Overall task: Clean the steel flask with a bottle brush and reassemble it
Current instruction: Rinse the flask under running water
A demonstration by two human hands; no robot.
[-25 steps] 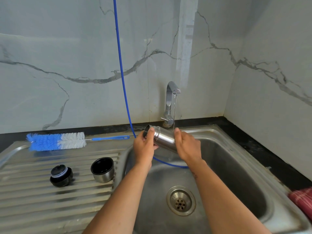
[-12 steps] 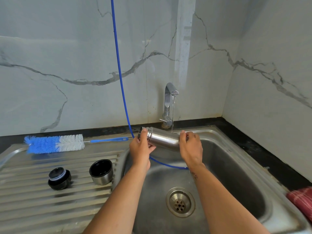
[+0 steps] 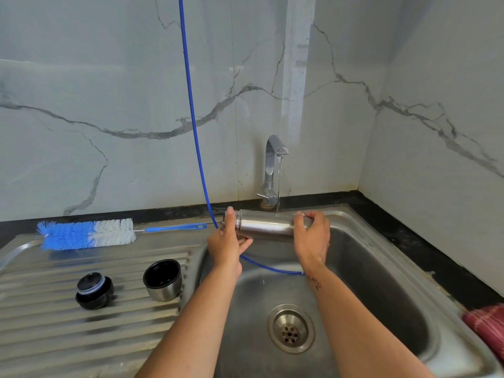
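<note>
The steel flask (image 3: pixel 266 226) lies horizontal over the sink basin, under a thin stream from the tap (image 3: pixel 274 162). My left hand (image 3: pixel 227 241) grips its open neck end and my right hand (image 3: pixel 312 238) grips its base end. The water lands on the flask's side. On the draining board lies the bottle brush (image 3: pixel 87 234) with blue and white bristles and a blue handle. In front of it stand the black stopper (image 3: pixel 94 290) and the steel cup lid (image 3: pixel 162 279), mouth up.
A blue hose (image 3: pixel 191 110) hangs down the marble wall and curls into the sink basin (image 3: pixel 381 282) behind my hands. The drain (image 3: pixel 290 328) sits in the basin floor. A red cloth (image 3: pixel 488 323) lies at the right edge.
The flask has been turned from tilted to level and lifted slightly toward the tap. My right hand has slid to its base end.
</note>
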